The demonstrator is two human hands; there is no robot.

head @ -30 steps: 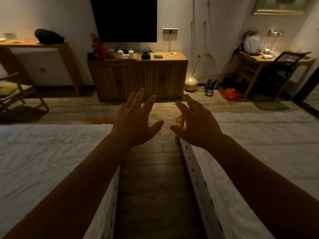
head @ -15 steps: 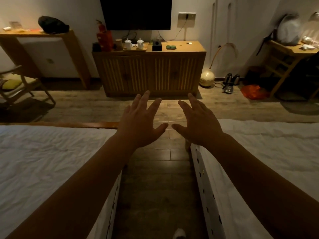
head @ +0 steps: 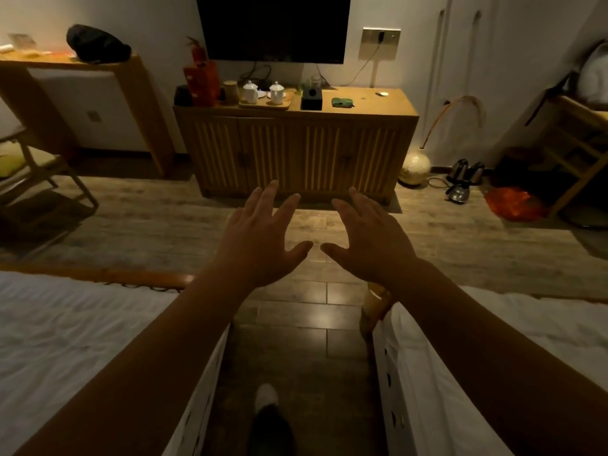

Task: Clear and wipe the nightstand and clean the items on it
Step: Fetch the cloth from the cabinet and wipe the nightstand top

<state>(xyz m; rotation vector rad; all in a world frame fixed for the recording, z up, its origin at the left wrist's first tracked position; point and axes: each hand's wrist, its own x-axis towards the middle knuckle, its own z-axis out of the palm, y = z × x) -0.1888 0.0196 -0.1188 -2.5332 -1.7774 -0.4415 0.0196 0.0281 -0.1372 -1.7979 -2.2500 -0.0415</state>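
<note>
My left hand (head: pixel 260 235) and my right hand (head: pixel 368 238) are stretched out side by side over the aisle between two beds, palms down, fingers spread, thumbs nearly touching. Neither holds anything. No nightstand is in view. Straight ahead stands a wooden cabinet (head: pixel 296 153) under a dark wall TV (head: pixel 273 26); on its top sit a tray with two white lidded cups (head: pixel 263 92), a black box (head: pixel 311 97), a green cloth (head: pixel 342 102) and red boxes (head: pixel 200 82).
White beds flank the aisle, the left bed (head: pixel 82 340) and the right bed (head: pixel 526 357). My shoe (head: pixel 268 409) is on the wooden floor. A chair (head: pixel 36 172) stands far left, kettles (head: pixel 460 182), a round vase (head: pixel 415 166) and an orange bag (head: pixel 513 204) lie right.
The view has tilted down and moved closer to the cabinet. Both hands stay open and outstretched, now nearer each other. My shoe has come into view at the bottom.
</note>
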